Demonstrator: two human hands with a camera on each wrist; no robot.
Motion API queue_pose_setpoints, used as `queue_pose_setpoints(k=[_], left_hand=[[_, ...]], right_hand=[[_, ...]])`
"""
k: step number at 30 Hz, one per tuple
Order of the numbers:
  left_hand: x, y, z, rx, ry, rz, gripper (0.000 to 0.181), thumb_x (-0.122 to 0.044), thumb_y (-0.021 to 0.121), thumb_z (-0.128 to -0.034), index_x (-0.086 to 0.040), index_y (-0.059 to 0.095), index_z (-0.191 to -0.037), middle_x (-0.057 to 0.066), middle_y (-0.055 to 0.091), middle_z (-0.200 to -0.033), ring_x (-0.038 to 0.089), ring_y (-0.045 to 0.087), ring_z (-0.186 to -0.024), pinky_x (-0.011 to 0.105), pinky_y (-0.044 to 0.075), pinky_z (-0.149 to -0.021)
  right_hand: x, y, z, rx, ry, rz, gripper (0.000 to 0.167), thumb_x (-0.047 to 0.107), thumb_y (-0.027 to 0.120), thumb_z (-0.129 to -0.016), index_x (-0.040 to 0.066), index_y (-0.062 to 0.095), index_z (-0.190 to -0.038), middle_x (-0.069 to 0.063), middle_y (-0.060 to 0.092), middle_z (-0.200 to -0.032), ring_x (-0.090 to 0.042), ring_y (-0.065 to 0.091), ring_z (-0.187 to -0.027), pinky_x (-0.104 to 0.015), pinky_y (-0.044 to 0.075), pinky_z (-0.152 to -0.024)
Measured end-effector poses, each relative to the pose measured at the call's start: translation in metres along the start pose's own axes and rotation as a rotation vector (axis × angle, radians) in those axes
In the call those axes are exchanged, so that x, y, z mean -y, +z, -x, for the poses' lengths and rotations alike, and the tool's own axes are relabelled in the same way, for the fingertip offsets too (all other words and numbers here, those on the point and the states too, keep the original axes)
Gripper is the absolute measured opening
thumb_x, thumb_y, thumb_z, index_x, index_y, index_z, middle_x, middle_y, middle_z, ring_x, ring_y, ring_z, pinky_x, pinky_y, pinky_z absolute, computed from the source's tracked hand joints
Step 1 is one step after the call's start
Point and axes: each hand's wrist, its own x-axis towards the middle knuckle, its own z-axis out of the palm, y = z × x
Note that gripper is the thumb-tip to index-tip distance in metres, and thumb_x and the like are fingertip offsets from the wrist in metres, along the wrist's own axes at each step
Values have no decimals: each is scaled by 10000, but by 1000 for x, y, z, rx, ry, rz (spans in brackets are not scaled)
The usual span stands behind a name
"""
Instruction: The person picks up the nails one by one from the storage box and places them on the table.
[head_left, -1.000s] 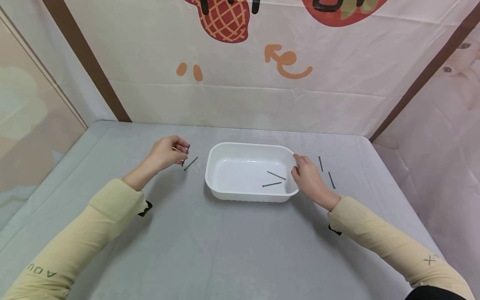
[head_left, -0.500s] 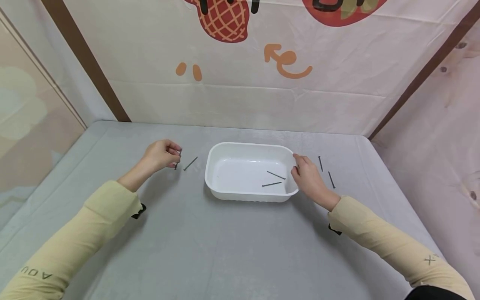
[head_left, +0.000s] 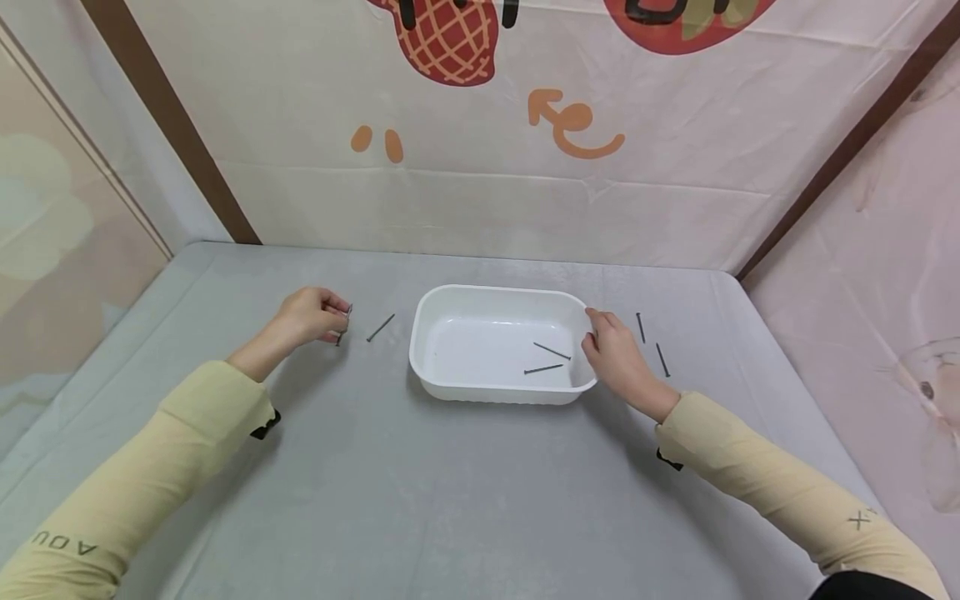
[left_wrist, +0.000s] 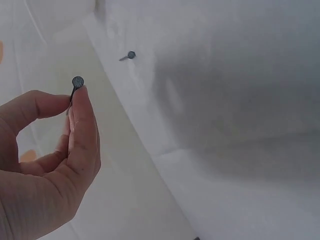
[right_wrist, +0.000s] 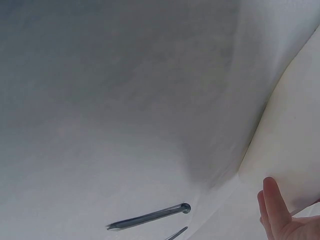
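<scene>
My left hand (head_left: 306, 318) pinches a dark nail (head_left: 343, 326) between thumb and fingers, above the table to the left of the white plastic tray (head_left: 465, 393). In the left wrist view the round head of this nail (left_wrist: 78, 81) points up past the fingertips. On the table beside that hand lies another nail (head_left: 380, 327). My right hand (head_left: 618, 357) holds the tray's right end, with the thumb at the rim and the fingers (right_wrist: 274, 202) along the outer wall. Inside the tray are two nails, an upper nail (head_left: 552, 350) and a lower nail (head_left: 543, 368).
Right of the tray, two more nails lie on the grey-covered table (head_left: 480, 492): a farther nail (head_left: 641, 327) and a nearer nail (head_left: 663, 360). A printed cloth wall (head_left: 480, 208) rises behind the table's back edge.
My left hand has drawn away to the left and slightly nearer with its nail, leaving the other nail in place. The right hand and the tray stay still.
</scene>
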Motion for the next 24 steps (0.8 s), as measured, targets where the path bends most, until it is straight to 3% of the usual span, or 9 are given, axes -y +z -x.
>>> queue_pose_setpoints(k=[16, 24], left_hand=[[16, -2, -4, 63, -94, -53, 287, -54, 518, -807, 103, 526, -1048, 119, 533, -855, 98, 606, -618, 302, 559, -671], [24, 1, -8, 65, -127, -80, 264, -61, 532, -803, 90, 540, -1019, 116, 570, -834, 84, 597, -599, 288, 553, -643]], right_hand=[[0, 0, 0, 9, 11, -5, 411, 11, 460, -880, -119, 432, -1268, -267, 521, -1142, -229, 552, -777, -284, 513, -603], [-1, 1, 0, -4, 3, -1, 406, 8, 459, -876, -122, 440, -1260, -266, 526, -1132, -225, 540, -760, -286, 500, -589]])
